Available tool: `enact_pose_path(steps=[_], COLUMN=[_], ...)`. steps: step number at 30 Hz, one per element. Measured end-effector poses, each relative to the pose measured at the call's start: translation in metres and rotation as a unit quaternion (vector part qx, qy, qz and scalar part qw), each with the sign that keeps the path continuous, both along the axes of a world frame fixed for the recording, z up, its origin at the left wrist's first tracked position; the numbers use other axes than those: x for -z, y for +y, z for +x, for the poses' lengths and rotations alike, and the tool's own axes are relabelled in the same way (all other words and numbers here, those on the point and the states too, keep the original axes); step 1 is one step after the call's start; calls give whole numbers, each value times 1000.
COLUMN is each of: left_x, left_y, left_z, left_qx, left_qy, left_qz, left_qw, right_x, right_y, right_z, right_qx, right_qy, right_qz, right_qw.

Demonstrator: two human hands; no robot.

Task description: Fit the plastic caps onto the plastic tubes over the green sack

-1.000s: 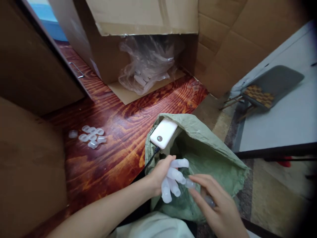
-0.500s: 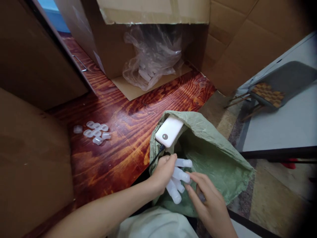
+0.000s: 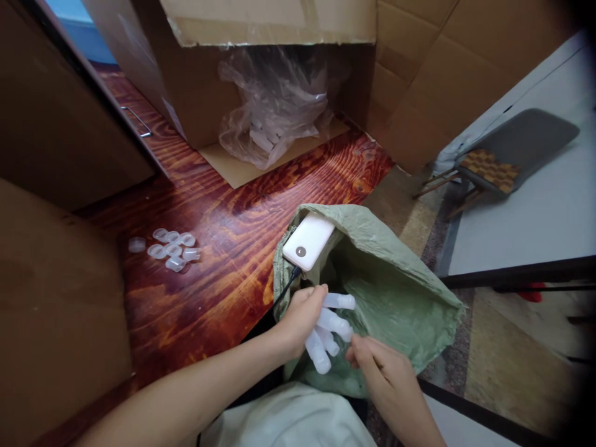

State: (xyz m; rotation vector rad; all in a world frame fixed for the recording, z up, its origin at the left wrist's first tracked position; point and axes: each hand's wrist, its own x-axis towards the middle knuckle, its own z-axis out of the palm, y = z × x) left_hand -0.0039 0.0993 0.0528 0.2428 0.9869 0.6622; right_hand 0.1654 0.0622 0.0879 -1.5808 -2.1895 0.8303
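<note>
My left hand (image 3: 303, 313) is closed around a bunch of small translucent white plastic bottles (image 3: 319, 357), whose necks fan out to the right and downward. Beside them is my right hand (image 3: 384, 369), fingers curled and thumb and fingertips pinched at the end of one bottle. Whatever lies in that pinch is too hidden to make out. Both hands are over the mouth of a green woven sack (image 3: 391, 298), which gapes open. A white power bank (image 3: 310, 241) with a black cable (image 3: 289, 287) rests at the sack's rim, just above my left hand.
Several clear plastic rings or caps (image 3: 173, 249) lie on the glossy wood-grain tabletop (image 3: 223, 248). Behind stands an open cardboard box (image 3: 274, 22) with a clear plastic bag (image 3: 279, 112) of white pieces inside. More cardboard (image 3: 56, 298) walls the left. A grey chair (image 3: 512, 155) is at right.
My right hand's fingers were spread around a bottle's end; now they are drawn together into a pinch there. My left hand keeps its hold on the bottles. The whole view has shifted slightly.
</note>
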Motion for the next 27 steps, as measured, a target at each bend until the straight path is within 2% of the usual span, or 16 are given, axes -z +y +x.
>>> enact_pose_path(steps=[3,6,8,12,16,19,23,27], left_x=[2,3,3,2,-1,-1,-2,-4], left_y=[-2,-4,-4,-6,-6,-6,-6,-8], left_z=[1,1,2,1,2,2,2,3], left_qx=[22,45,56,61,61,67,52,38], left_qy=[7,18,25,26,28,31,27,5], left_qz=[27,35,35,45,50,39,36,16], left_qw=[999,998,997,997,996,996,998,999], right_x=[2,8,12,17,20,20,19,17], right_y=[-6,-11,-15,-21,-22,-21,-22,-23], right_z=[7,15,19,24,26,26,26,23], right_qx=[25,-66,-93,-84,-94,-82,-113,-68], right_qy=[-13,-61,-97,-61,-82,-59,-80,-61], right_qz=[60,71,73,117,82,100,94,119], right_qw=[998,993,988,988,989,990,986,989])
